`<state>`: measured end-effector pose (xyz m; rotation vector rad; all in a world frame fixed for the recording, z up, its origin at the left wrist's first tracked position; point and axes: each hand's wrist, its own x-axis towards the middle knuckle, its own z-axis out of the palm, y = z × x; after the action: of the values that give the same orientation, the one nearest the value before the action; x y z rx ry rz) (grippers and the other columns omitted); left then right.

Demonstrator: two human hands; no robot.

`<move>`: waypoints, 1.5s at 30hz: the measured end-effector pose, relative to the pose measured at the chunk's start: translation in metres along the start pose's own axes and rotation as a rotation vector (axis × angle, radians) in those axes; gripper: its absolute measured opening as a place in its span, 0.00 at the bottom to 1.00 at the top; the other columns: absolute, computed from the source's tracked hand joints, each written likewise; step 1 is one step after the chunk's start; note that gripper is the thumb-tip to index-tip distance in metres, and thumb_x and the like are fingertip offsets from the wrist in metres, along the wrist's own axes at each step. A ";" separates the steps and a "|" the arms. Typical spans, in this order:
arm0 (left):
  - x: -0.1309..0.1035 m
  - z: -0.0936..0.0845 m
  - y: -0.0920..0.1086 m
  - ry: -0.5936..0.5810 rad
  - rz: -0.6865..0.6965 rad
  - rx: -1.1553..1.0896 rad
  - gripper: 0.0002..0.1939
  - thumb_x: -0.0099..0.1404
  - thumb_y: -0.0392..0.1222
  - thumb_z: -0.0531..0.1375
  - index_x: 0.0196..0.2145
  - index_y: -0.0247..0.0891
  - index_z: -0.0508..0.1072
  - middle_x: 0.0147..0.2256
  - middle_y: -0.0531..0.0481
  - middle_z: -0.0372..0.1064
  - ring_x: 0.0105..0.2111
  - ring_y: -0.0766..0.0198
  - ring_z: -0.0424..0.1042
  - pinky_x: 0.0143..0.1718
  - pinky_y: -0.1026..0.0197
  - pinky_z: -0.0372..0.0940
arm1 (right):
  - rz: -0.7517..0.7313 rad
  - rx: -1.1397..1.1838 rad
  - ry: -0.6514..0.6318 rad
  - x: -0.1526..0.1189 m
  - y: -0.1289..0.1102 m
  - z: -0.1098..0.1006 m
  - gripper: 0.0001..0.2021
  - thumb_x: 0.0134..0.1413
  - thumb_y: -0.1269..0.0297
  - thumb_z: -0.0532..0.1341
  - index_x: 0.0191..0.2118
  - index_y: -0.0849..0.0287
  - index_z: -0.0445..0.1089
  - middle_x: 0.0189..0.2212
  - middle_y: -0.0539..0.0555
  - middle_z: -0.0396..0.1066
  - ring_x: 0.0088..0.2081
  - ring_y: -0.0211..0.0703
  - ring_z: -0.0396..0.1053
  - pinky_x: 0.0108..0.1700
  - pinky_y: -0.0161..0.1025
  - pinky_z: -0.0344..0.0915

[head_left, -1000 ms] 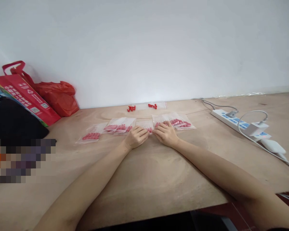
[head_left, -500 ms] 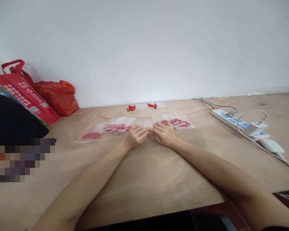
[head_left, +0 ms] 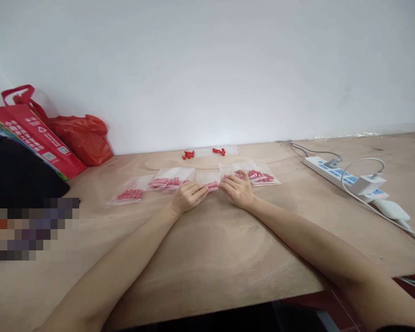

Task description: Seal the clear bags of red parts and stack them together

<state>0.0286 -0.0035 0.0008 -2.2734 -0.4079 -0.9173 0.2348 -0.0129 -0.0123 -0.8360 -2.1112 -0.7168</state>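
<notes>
On bench (head_left: 207, 258), in front of loose red pieces (head_left: 188, 155): left hand (head_left: 187, 195) and right hand (head_left: 238, 190) pinch one clear packet (head_left: 209, 180) of red pieces between fingertips; filled packets either side.

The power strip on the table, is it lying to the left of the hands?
No, the power strip lies on the table to the right of both the right hand and the left hand.

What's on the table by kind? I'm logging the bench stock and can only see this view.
Clear bags with red pieces: about 5, overlapping, so not certain
Loose heaps of red pieces: 2
Red carrier bags: 2
Power strip: 1
Total: about 10
Both the left hand and right hand rest on the middle bag.
</notes>
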 end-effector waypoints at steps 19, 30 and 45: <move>0.007 0.007 0.006 0.031 -0.013 -0.046 0.02 0.57 0.34 0.55 0.30 0.34 0.67 0.29 0.50 0.69 0.29 0.67 0.68 0.30 0.64 0.64 | -0.026 0.045 0.000 0.004 -0.004 0.002 0.09 0.54 0.67 0.52 0.29 0.54 0.68 0.24 0.46 0.68 0.33 0.35 0.57 0.47 0.43 0.40; 0.009 0.005 0.007 0.015 0.023 -0.021 0.03 0.57 0.33 0.54 0.28 0.34 0.67 0.27 0.49 0.68 0.27 0.67 0.67 0.29 0.63 0.63 | -0.065 0.042 0.010 0.005 -0.006 0.003 0.08 0.54 0.67 0.52 0.32 0.53 0.68 0.27 0.45 0.69 0.33 0.34 0.57 0.47 0.43 0.40; -0.013 -0.020 -0.004 -0.062 -0.015 0.084 0.04 0.59 0.33 0.53 0.29 0.34 0.67 0.25 0.51 0.67 0.26 0.68 0.65 0.29 0.65 0.62 | 0.050 0.269 -0.152 0.000 0.004 0.004 0.09 0.54 0.72 0.48 0.32 0.58 0.64 0.35 0.52 0.68 0.33 0.35 0.63 0.35 0.35 0.54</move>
<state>0.0071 -0.0145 0.0040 -2.2289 -0.4817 -0.8234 0.2361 -0.0074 -0.0140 -0.8110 -2.2502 -0.3410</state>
